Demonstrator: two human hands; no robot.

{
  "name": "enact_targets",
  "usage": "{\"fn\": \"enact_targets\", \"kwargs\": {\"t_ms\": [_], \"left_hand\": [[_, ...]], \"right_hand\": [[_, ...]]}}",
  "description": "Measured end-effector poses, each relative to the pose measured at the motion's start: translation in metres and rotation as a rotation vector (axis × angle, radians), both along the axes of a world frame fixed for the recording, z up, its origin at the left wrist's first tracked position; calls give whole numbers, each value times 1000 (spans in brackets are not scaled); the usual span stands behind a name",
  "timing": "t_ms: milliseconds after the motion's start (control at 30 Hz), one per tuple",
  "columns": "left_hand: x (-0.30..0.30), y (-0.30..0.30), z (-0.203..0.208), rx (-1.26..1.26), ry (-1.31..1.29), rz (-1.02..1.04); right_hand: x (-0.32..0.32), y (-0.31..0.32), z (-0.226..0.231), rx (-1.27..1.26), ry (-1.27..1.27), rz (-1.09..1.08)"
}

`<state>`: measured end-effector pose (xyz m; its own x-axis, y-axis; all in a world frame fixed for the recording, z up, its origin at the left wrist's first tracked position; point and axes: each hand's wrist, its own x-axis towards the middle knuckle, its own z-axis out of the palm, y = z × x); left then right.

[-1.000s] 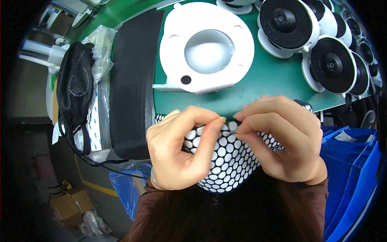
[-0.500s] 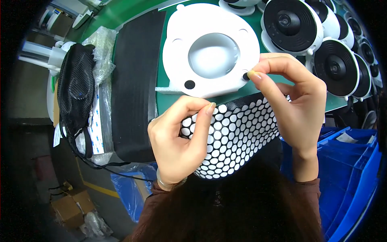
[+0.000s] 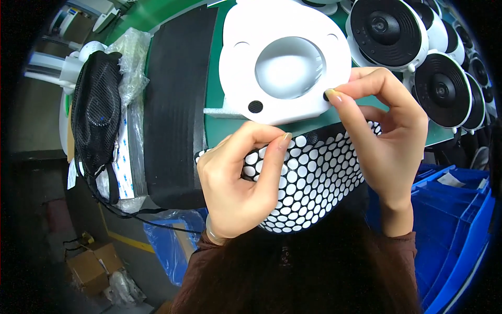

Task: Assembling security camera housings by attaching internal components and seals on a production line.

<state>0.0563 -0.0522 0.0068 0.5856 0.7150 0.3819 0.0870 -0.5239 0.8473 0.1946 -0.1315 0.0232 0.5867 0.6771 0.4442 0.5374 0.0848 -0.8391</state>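
My right hand (image 3: 393,123) pinches a small black round pad (image 3: 326,96) between thumb and forefinger, against the lower right corner of a white rounded housing (image 3: 238,70). Most of that pad is hidden by the fingertips. Another black round pad (image 3: 255,107) lies on the housing's lower left part, and a smooth bowl-like recess fills its middle. Closer to me, my left hand (image 3: 238,180) grips the upper edge of a black sheet covered with white dots (image 3: 306,191) between thumb and fingers. The sheet hangs curved below both hands.
Several white devices with black round fronts (image 3: 442,90) crowd the right side of the green table. A black flat slab (image 3: 175,99) stands left of the housing, beside a black mesh pouch (image 3: 99,110) and clear plastic wrap (image 3: 133,63). Blue crates (image 3: 449,230) sit lower right.
The housing, the sheet and both hands appear slightly further right in the view. My right fingertips stay on the corner pad and now cover more of it. My left hand keeps its grip.
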Motion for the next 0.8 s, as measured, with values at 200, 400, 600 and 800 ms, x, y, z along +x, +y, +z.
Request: {"fn": "enact_targets", "kwargs": {"t_ms": [200, 400, 600, 800], "left_hand": [[-7, -1, 10, -16, 21, -68], [-8, 0, 10, 38, 12, -98], [-5, 6, 22, 332, 163, -244], [0, 0, 24, 135, 74, -232]], "right_hand": [[5, 1, -2, 91, 264, 70], [2, -29, 4, -321, -26, 215], [4, -35, 12, -356, -123, 266], [4, -39, 16, -200, -192, 298]]}}
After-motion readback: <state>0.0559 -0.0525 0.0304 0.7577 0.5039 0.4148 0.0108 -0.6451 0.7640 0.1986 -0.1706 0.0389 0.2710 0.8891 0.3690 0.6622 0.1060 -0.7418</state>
